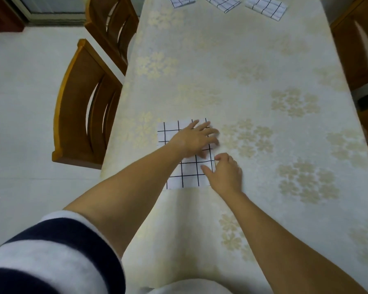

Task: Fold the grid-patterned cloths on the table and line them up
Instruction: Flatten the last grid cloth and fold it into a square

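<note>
Grid-patterned cloth [187, 166]: white with black lines, no readable writing or label; lies flat on the table [253, 66] near its left edge. Left hand [194, 137] rests palm-down on the cloth's far right portion, fingers spread and flat. Right hand [226, 174] sits at the cloth's right edge, thumb and forefinger pinched on that edge. Three more folded grid cloths [224, 3] lie at the far end. Two wooden chairs [83, 111] stand left.
</note>
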A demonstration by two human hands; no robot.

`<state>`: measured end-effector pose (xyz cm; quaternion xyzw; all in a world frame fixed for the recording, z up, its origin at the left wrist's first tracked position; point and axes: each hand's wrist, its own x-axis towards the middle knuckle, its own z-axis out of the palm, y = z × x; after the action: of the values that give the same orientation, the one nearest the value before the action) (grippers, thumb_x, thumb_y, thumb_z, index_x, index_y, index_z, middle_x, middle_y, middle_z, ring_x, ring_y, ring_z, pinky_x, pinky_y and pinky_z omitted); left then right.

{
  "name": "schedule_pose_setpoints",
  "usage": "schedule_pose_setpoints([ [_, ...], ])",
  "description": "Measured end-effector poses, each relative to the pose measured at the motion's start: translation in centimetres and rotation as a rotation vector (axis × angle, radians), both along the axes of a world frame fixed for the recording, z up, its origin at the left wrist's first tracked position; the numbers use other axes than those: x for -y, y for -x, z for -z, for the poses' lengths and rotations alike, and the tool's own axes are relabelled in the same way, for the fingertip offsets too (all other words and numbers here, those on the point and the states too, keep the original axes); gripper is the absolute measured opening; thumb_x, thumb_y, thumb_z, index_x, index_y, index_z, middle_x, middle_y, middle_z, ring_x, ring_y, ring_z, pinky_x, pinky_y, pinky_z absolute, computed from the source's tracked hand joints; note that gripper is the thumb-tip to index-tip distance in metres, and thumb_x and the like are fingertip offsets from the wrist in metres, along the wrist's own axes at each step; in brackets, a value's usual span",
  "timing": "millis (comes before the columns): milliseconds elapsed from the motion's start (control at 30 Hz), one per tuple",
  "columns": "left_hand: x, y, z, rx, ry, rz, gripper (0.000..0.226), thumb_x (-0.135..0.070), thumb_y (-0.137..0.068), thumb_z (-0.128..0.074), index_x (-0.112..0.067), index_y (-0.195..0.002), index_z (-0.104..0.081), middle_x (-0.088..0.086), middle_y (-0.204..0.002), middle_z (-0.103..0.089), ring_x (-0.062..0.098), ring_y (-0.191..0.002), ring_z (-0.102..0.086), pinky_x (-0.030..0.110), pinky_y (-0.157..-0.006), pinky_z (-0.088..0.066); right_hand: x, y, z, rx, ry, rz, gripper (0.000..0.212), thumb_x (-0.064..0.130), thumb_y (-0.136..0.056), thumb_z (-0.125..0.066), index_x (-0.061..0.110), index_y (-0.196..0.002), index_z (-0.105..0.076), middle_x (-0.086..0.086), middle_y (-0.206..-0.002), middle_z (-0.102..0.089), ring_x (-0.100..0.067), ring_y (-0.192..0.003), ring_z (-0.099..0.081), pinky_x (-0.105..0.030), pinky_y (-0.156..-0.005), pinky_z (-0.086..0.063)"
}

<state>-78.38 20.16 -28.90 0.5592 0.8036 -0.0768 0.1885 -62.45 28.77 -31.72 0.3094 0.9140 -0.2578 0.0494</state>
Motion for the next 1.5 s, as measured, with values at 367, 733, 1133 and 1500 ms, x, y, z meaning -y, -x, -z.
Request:
schedule_pose_setpoints([
  [367,-1.3,1.2,-2.7,-0.114,-0.076,-0.029,0.019,-0.03,-0.105,-0.05,-0.025,-0.114,-0.066,-0.005,-0.112,-0.069,0.023,-0.127,-0.052,0.055,-0.124,0.001,-8.4,0.8,-2.9,-0.058,0.533,-0.036,0.02,0.032,-0.08,-0.082,0.017,-0.077,-0.07,-0.005,-0.075,-0.069,-0.012,-0.069,-0.063,-0.027,-0.066,-0.046],
  [733,1.6,-0.8,2.0,-0.118,-0.305,-0.646,0.032,-0.018,-0.102,-0.054,-0.016,-0.133,-0.058,0.011,-0.133,-0.059,0.035,-0.124,-0.051,0.046,-0.107,-0.033,-11.8,-0.1,-1.1,-0.256,-0.011,0.187,0.028,0.03,-0.097,-0.062,0.01,-0.116,-0.06,-0.01,-0.111,-0.059,-0.029,-0.096,-0.06,-0.037,-0.081,-0.049],
  [1133,0.8,-8.4,6.1,-0.004,-0.325,-0.573,0.057,-0.046,-0.108,-0.008,-0.032,-0.162,-0.003,-0.013,-0.169,0.004,0.012,-0.156,0.009,0.041,-0.127,0.003,-5.9,-1.7,3.3,0.034,-0.376,-0.358,0.065,0.051,-0.104,-0.01,0.017,-0.16,-0.003,0.001,-0.167,0.0,-0.019,-0.154,0.0,-0.048,-0.124,-0.007],
  [1500,2.4,-9.9,4.0,-0.059,-0.375,-0.609,0.058,-0.039,-0.109,-0.017,-0.023,-0.163,-0.004,-0.004,-0.17,0.004,0.023,-0.157,0.007,0.045,-0.127,0.004,-5.0,-3.0,1.3,0.027,-0.359,-0.3,0.062,0.039,-0.104,-0.012,0.012,-0.159,-0.003,-0.004,-0.167,0.0,-0.027,-0.154,-0.002,-0.048,-0.124,-0.009],
])
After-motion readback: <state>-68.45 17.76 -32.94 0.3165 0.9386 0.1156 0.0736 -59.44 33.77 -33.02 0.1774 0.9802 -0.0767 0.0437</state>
